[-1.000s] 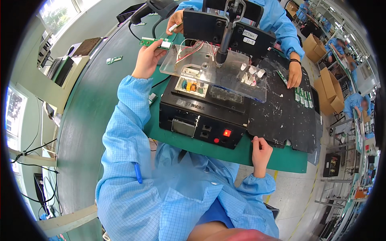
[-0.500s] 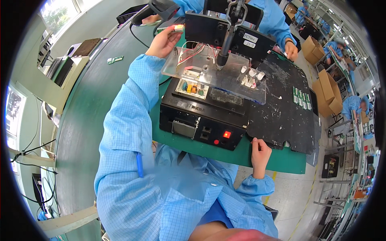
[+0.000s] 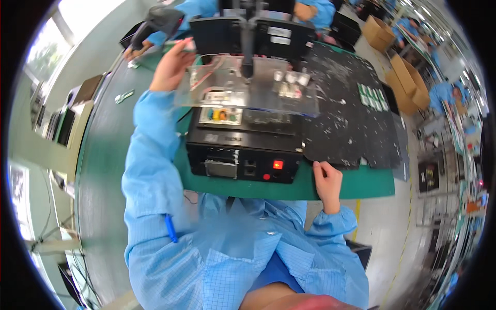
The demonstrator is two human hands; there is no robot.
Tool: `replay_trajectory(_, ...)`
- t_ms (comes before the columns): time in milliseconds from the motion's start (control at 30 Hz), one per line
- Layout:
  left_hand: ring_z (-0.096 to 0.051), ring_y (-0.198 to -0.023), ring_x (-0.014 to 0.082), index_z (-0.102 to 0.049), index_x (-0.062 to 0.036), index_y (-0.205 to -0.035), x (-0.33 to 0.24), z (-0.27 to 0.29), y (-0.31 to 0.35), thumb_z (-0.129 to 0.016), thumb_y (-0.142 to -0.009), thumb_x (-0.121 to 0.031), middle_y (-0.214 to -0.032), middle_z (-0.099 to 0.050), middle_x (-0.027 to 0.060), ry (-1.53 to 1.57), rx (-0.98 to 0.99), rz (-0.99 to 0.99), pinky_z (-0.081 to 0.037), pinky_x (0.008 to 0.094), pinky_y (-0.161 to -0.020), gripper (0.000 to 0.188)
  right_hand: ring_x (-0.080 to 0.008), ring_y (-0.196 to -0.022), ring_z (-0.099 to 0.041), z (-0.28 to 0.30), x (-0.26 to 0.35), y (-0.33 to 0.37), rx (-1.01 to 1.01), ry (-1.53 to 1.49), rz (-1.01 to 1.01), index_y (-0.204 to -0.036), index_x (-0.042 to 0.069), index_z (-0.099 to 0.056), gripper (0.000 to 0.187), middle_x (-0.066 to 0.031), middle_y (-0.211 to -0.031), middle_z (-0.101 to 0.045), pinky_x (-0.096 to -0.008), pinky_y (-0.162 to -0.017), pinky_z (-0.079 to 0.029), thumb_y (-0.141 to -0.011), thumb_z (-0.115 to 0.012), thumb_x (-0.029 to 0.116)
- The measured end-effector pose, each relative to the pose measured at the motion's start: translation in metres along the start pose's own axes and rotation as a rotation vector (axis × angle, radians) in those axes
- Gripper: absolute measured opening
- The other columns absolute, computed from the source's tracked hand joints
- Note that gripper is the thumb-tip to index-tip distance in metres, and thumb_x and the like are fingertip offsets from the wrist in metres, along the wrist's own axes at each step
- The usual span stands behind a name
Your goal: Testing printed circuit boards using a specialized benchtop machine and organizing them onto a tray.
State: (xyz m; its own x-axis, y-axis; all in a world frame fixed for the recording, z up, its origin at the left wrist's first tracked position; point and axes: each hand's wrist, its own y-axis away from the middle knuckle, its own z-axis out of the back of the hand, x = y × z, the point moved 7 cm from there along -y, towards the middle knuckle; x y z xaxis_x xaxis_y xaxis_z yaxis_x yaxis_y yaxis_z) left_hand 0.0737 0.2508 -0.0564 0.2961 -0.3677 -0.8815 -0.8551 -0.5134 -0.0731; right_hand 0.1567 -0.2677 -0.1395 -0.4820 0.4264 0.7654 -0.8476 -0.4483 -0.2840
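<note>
test box on table | mat right of box | circuit boards on mat | scanner behind box, left

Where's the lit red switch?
Head view, right of centre: switch on front of the black box, up-right of red button, left of the right hand.

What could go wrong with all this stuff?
Maybe these:
1. The left hand seems to have a small board at its fingertips, though it's blurry; the board might slip and drop.
2. Red and white wires lie near that hand on the clear plate, so fingers could snag them.
3. A loose board lies on the green table; a sleeve might brush it.
</note>
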Motion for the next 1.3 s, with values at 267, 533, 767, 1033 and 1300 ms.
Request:
replay_trajectory(267,-0.057,-0.096,0.0127,-0.057,-0.0090,-0.120,-0.024,0.133,0.121,-0.059,-0.092,-0.016,-0.110,-0.061,0.0041,-0.492,-0.419,0.058,-0.045,0.0291,-0.083,0.029,-0.0121,-0.064,-0.058,0.076,-0.005,-0.080,0.008,0.126,0.106,-0.089,0.000,-0.066,0.013,-0.0082,-0.073,-0.064,-0.0271,-0.058,-0.046,-0.092,-0.062,0.012)
replay_trajectory(533,-0.058,-0.063,0.0101,-0.068,-0.0036,-0.106,-0.071,0.308,0.236,-0.063,-0.078,-0.004,-0.070,-0.064,0.0024,-1.226,-0.464,0.156,-0.046,0.0239,-0.058,0.029,-0.0360,-0.119,-0.053,0.097,-0.126,-0.234,-0.011,0.684,0.132,-0.128,0.012,-0.058,0.040,-0.0133,-0.127,-0.061,-0.0439,-0.103,-0.042,-0.088,-0.056,0.013)
replay_trajectory(767,-0.055,-0.107,0.0325,-0.070,-0.0054,-0.107,-0.076,0.394,0.311,-0.064,-0.075,-0.013,-0.104,-0.060,0.0180,-1.797,-0.685,0.110,-0.045,0.0406,-0.096,0.033,-0.0380,-0.116,-0.054,0.059,-0.136,-0.248,0.138,0.734,0.132,-0.117,0.008,-0.065,0.032,-0.0168,-0.120,-0.060,-0.0451,-0.099,-0.045,-0.088,-0.050,0.007)
replay_trajectory(1033,-0.054,-0.107,0.0298,-0.067,-0.0039,-0.109,-0.088,0.328,0.297,-0.061,-0.085,-0.014,-0.111,-0.060,0.0159,-1.674,-1.008,-0.347,-0.044,0.0402,-0.094,0.026,-0.0356,-0.104,-0.060,0.042,-0.044,-0.160,0.506,0.453,0.319,-0.108,0.003,-0.067,0.031,-0.0164,-0.106,-0.064,-0.0402,-0.089,-0.049,-0.081,-0.053,-0.004)
replay_trajectory(1300,-0.058,-0.099,0.0242,-0.069,-0.0074,-0.097,-0.011,0.158,0.254,-0.061,-0.087,-0.006,-0.105,-0.058,0.0093,-1.339,-0.843,-0.508,-0.048,0.0333,-0.077,0.013,-0.0311,-0.099,-0.061,0.059,-0.005,-0.124,0.190,0.232,0.445,-0.107,0.000,-0.065,0.023,-0.0130,-0.103,-0.064,-0.0365,-0.086,-0.050,-0.084,-0.063,0.001)
